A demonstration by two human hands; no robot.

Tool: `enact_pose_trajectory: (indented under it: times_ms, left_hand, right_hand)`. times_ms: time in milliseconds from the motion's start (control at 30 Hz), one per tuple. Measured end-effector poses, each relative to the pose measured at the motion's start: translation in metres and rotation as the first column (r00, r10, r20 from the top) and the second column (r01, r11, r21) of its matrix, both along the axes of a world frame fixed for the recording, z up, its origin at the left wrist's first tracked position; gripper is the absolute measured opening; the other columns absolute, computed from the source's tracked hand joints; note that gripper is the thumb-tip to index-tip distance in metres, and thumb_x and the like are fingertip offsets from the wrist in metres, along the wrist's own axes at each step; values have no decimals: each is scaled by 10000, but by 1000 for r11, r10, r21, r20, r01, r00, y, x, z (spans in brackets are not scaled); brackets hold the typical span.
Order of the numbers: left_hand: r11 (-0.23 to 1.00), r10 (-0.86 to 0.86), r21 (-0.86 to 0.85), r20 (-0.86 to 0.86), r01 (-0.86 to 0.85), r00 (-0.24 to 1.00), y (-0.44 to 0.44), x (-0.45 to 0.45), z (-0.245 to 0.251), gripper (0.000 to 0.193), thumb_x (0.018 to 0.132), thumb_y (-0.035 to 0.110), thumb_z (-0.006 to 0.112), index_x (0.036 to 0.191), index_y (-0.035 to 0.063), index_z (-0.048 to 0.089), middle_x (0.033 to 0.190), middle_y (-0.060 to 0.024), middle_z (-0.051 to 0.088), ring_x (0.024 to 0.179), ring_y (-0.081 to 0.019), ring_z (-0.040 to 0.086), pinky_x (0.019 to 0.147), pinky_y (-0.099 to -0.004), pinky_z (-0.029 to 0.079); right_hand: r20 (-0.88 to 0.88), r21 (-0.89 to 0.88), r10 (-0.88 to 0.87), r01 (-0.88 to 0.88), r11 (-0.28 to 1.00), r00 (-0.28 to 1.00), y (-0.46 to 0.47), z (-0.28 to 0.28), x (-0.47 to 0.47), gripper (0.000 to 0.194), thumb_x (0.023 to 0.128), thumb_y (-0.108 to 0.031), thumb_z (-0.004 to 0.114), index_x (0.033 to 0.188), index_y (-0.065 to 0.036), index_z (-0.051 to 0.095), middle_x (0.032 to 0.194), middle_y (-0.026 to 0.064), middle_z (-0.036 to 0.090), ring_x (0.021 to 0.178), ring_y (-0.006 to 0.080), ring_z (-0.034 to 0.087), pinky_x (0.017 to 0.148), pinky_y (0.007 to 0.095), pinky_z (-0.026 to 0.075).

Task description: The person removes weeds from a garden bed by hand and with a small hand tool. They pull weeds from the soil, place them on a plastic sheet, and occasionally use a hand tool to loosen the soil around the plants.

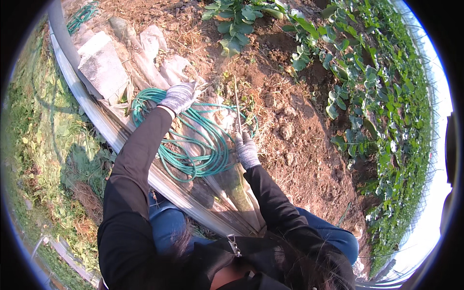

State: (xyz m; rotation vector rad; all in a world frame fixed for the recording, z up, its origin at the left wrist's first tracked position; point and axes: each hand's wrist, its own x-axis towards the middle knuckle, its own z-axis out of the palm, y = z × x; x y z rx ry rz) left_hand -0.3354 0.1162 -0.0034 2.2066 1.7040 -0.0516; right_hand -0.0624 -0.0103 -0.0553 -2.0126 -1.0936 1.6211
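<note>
My left hand (179, 97), in a grey knit glove, is over the upper end of a coiled green rope (206, 152). Its fingers are closed around some dry, straw-like plant bits at the fingertips. The rope lies in loose loops on plastic sheeting between my hands. To the right of the coil, my right hand (247, 150), gloved the same way, grips the lower end of a thin stick (237, 103), which points away from me over the dry weeds.
A pale concrete block (103, 67) rests on the sheeting at upper left, beside a long curved rail (94, 117). More green rope (82, 16) lies beyond it. Leafy crop plants (380, 119) grow along the right, past bare brown soil (290, 145).
</note>
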Motion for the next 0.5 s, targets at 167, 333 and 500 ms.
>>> enact_pose_trajectory:
  times_ms: [167, 333, 500]
  left_hand:
    - [996, 23, -85, 53, -18, 998, -14, -8, 6, 416, 934, 383, 415, 1172, 58, 520, 948, -181, 628, 907, -344, 602, 805, -459, 454]
    - [993, 15, -116, 16, -13, 1000, -23, -11, 24, 447, 931, 394, 400, 1194, 54, 520, 1013, -199, 625, 961, -349, 593, 849, -456, 445]
    - [984, 43, -174, 73, -30, 996, -31, -15, 27, 498, 937, 409, 379, 1260, 47, 491, 1128, -210, 598, 1057, -343, 566, 911, -441, 426]
  right_hand:
    - [-172, -2, -9, 9, 1000, 985, -5, 20, -9, 466, 957, -321, 495, 1335, -63, 413, 670, 39, 562, 500, 112, 501, 443, 263, 416]
    - [-170, 69, -81, 94, 993, 982, -44, 47, 2, 308, 960, -328, 493, 1079, -45, 507, 626, 4, 542, 428, 68, 440, 372, 235, 361]
    - [-206, -98, -90, 71, 993, 974, -49, 71, 11, 290, 948, -296, 533, 1118, -61, 518, 629, -7, 508, 495, 78, 463, 431, 240, 376]
